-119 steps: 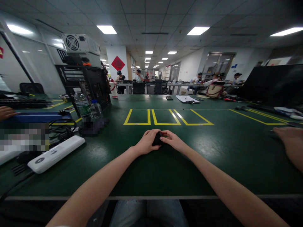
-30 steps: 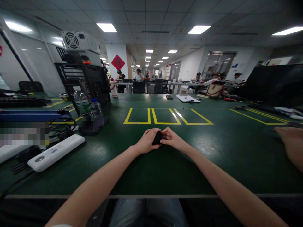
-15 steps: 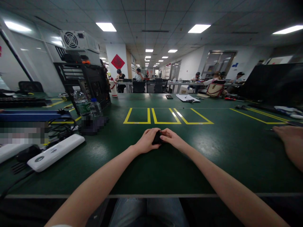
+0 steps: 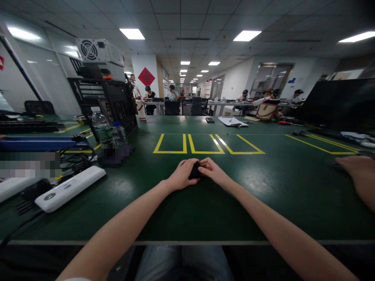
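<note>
A small black object (image 4: 194,171) rests between my hands on the green table (image 4: 187,218), mostly covered by fingers, so its kind does not show. My left hand (image 4: 184,173) wraps round it from the left, thumb at the near side and fingers over the far side. From the right, the fingertips and thumb of my right hand (image 4: 212,169) are closed on its edge. Just beyond my hands lie yellow tape outlines (image 4: 205,152) on the tabletop.
To the left are a white power strip (image 4: 72,189), dark cables, water bottles (image 4: 102,127) and an open computer case (image 4: 117,101). A clipboard (image 4: 231,121) and phone (image 4: 209,120) lie farther back. Another person's hand (image 4: 357,175) is at the right edge, near a dark monitor (image 4: 340,105).
My hands stay around the black object with hardly any movement. The other person's hand at the right has shifted slightly left. Another person now shows behind the computer case.
</note>
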A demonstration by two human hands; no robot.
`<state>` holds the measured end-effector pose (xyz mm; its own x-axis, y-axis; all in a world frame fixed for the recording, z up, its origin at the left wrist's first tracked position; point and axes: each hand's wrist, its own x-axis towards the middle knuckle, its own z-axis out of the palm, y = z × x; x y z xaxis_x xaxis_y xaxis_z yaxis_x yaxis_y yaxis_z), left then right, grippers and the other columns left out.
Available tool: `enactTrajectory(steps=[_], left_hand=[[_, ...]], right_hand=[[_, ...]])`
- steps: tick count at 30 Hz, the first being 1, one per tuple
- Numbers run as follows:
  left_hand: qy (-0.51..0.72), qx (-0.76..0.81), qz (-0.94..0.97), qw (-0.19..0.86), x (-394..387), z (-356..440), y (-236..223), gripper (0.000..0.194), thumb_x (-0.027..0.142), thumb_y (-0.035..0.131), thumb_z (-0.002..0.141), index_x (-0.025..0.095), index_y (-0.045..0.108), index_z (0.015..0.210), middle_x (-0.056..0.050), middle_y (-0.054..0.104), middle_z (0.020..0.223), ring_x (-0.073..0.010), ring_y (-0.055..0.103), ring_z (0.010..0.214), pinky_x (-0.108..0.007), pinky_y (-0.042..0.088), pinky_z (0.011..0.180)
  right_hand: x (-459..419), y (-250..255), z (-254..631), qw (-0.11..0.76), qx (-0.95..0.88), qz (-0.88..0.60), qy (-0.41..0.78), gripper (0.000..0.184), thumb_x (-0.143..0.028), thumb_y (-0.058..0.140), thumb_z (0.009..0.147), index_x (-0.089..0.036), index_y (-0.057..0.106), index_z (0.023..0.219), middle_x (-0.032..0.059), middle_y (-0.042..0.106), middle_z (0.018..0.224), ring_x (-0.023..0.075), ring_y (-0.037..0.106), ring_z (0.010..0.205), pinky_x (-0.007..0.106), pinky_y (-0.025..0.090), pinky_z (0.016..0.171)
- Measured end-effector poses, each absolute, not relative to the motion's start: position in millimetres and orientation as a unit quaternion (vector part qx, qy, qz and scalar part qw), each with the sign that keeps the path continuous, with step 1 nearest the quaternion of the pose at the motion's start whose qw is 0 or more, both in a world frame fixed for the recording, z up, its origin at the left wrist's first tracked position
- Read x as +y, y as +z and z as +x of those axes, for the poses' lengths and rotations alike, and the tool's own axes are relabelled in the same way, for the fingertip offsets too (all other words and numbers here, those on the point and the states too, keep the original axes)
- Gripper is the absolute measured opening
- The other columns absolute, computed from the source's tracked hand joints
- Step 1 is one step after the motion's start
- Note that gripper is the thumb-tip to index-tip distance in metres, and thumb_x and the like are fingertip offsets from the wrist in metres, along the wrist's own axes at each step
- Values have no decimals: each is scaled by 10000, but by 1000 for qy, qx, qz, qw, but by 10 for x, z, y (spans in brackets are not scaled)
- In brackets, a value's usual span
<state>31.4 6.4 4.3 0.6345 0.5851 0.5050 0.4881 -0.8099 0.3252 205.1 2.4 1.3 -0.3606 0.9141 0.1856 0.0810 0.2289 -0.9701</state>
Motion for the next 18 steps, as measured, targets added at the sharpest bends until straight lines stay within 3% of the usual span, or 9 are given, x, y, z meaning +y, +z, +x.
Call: enactTrajectory(steps=[5, 10, 15, 18], left_hand=[[306, 295, 902, 76, 70, 308, 35, 614, 271, 593, 666, 218, 273, 1186, -63, 445, 1155, -214, 406, 1097, -420, 232, 975], [308, 297, 901, 72, 82, 313, 18, 614, 271, 599, 653, 208, 283, 1176, -70, 450, 1146, -222, 410, 1089, -418, 243, 965], [308, 294, 902, 74, 70, 315, 33, 615, 276, 591, 663, 211, 271, 1184, -68, 447, 1149, -217, 409, 1091, -416, 242, 967], [305, 297, 901, 77, 58, 313, 49, 606, 276, 588, 666, 222, 271, 1180, -63, 448, 1149, -217, 410, 1093, -424, 235, 970]], right_hand=[[15, 18, 2081, 394, -674, -372, 503, 255, -317, 566, 707, -210, 468, 917, 28, 519, 974, 175, 499, 944, 381, 407, 827], [13, 20, 2099, 401, -696, -315, 505, 370, -226, 664, 613, -225, 423, 893, 2, 527, 934, 158, 507, 939, 357, 395, 844], [22, 25, 2074, 420, -692, -341, 478, 200, -299, 563, 712, -217, 447, 852, -9, 527, 859, 138, 526, 857, 333, 396, 809], [34, 14, 2065, 425, -685, -351, 477, 202, -310, 559, 715, -214, 458, 862, -10, 533, 836, 139, 530, 838, 330, 404, 792]])
